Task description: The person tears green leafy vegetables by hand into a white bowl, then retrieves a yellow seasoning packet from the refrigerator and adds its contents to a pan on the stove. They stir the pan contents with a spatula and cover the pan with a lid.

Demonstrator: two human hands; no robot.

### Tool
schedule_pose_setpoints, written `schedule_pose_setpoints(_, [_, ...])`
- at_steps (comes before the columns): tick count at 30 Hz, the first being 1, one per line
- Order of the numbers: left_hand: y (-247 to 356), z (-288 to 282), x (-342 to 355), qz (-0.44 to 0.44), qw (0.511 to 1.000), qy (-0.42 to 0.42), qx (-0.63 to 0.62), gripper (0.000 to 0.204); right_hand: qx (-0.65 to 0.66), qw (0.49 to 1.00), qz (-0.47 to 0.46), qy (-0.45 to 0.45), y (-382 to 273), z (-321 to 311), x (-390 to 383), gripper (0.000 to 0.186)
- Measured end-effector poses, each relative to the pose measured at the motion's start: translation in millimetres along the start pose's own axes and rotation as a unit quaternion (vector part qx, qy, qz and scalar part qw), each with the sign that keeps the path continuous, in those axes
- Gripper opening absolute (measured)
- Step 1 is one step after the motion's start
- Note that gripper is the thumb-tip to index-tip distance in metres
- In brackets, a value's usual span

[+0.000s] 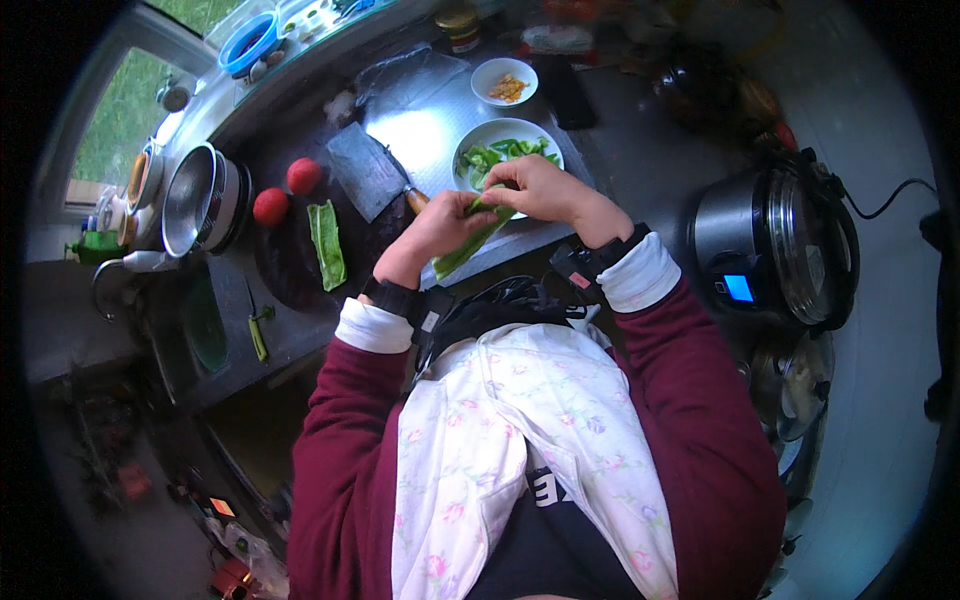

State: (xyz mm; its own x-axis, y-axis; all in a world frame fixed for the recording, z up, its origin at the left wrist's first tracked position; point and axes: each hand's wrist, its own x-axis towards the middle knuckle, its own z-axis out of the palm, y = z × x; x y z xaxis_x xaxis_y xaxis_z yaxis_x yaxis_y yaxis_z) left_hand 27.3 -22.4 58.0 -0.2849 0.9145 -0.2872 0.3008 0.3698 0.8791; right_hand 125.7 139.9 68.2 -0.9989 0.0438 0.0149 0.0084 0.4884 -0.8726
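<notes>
Over the near edge of a white plate (460, 165), my two hands hold a long strip of green pepper (470, 248). My left hand (440, 225) is closed round its middle, and the lower end hangs toward my apron. The fingers of my right hand (545, 190) pinch the upper end, close to the left fingertips. Torn-looking green pepper pieces (500, 152) lie in the plate. Left of my hands, a cleaver (365, 170) and another flattened pepper strip (326, 245) rest on a dark round board (290, 265). Two tomatoes (303, 176) sit at the board's far left.
A small white bowl (490, 70) with chopped yellowish bits stands beyond the plate, beside a dark phone-like slab (570, 95). Metal bowls (192, 200) are stacked at the left by the sink (200, 320). A pressure cooker (770, 245) stands at the right.
</notes>
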Motion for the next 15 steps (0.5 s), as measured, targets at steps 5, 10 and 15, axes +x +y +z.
schedule_pose_setpoints(5, [-0.8,9.5,15.1,0.044,0.993,0.041,0.101,0.025,0.414,0.876,0.243,-0.031,38.4,-0.1,1.5,0.021])
schedule_pose_setpoints(10, [-3.2,26.4,21.0,0.120,0.983,0.127,0.058,0.020,0.711,0.672,0.193,0.074,91.9,11.8,14.5,0.016])
schedule_pose_setpoints(15, [0.2,18.3,26.6,0.056,0.987,0.148,-0.005,0.018,0.060,0.949,0.164,0.264,92.2,16.5,24.3,0.037])
